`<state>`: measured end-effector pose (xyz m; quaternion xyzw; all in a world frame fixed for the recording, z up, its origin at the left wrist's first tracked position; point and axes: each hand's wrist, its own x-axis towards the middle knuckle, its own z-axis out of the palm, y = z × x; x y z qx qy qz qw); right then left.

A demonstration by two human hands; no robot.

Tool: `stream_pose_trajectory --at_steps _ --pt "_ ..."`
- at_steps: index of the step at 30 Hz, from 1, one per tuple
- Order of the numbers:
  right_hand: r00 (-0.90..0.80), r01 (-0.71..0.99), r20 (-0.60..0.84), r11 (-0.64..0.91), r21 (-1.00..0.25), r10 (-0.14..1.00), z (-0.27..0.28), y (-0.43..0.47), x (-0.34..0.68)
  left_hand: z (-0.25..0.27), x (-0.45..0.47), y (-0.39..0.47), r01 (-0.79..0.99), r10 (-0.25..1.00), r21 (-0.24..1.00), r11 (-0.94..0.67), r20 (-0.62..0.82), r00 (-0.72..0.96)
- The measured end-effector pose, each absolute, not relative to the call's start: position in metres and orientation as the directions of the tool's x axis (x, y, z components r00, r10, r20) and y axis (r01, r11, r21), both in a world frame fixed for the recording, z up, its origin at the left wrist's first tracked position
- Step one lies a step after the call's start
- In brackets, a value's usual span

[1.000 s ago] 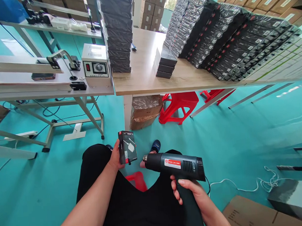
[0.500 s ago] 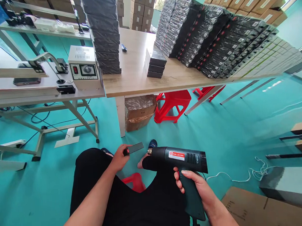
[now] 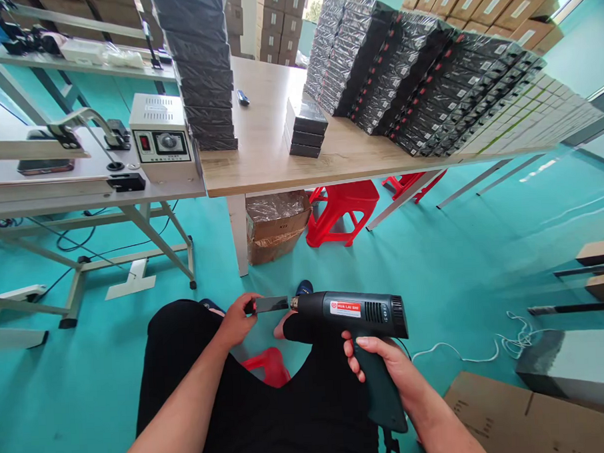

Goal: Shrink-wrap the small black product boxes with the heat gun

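Observation:
My right hand [image 3: 375, 360] is closed round the handle of a dark green heat gun [image 3: 358, 312] with a red and white label on its barrel. The gun points left, level above my lap. At its metal nozzle is the far end of a small dark flat box [image 3: 274, 304], its surface shiny like film. My left hand [image 3: 237, 321] grips this box by its near end, fingers wrapped round it. Whether nozzle and box touch I cannot tell. Both hands are over my knees, in front of the table.
On the wooden table [image 3: 264, 175] stand a small pile of black boxes [image 3: 305, 127], a tall stack [image 3: 203, 77] and rows of film-wrapped boxes [image 3: 426, 81]. A sealing machine [image 3: 163, 139] is at the left. Beneath the table are a red stool [image 3: 345, 208] and a carton [image 3: 277, 227].
The small box has turned from tilted to nearly level, and its end is now closer to the heat gun's nozzle. The gun has shifted slightly left and up.

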<state>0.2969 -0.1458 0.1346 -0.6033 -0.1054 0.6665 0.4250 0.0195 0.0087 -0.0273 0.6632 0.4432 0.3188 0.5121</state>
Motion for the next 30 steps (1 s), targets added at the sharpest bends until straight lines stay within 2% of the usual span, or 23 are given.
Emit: stream_pose_trajectory --at_steps 8,13,17,20,23,25,28,30 --pt "0.127 -0.321 -0.693 -0.631 -0.706 0.71 0.143 -0.137 0.29 -0.032 0.019 0.008 0.28 0.913 0.957 -0.079 -0.044 0.406" --pt "0.071 -0.249 -0.667 -0.634 -0.732 0.742 0.151 -0.133 0.282 -0.037 0.018 0.008 0.297 0.908 0.95 -0.094 -0.041 0.417" --pt "0.174 -0.196 -0.668 -0.639 -0.744 0.724 0.151 -0.13 0.28 -0.042 0.018 0.007 0.289 0.907 0.95 -0.116 -0.017 0.421" --pt "0.088 -0.168 -0.696 -0.678 -0.715 0.713 0.15 -0.13 0.27 -0.047 0.019 0.008 0.281 0.902 0.945 -0.166 0.03 0.431" --pt "-0.073 -0.213 -0.639 -0.638 -0.741 0.766 0.148 -0.129 0.252 -0.053 0.019 0.01 0.283 0.906 0.938 -0.2 0.068 0.418" --pt "-0.04 -0.217 -0.604 -0.597 -0.772 0.796 0.147 -0.126 0.244 -0.055 0.02 0.01 0.284 0.915 0.94 -0.188 0.063 0.398" --pt "0.057 -0.174 -0.631 -0.615 -0.769 0.773 0.149 -0.122 0.242 -0.056 0.02 0.01 0.29 0.92 0.944 -0.159 0.035 0.389" --pt "0.006 -0.151 -0.649 -0.641 -0.753 0.761 0.151 -0.122 0.242 -0.055 0.02 0.009 0.297 0.92 0.942 -0.153 0.027 0.39"
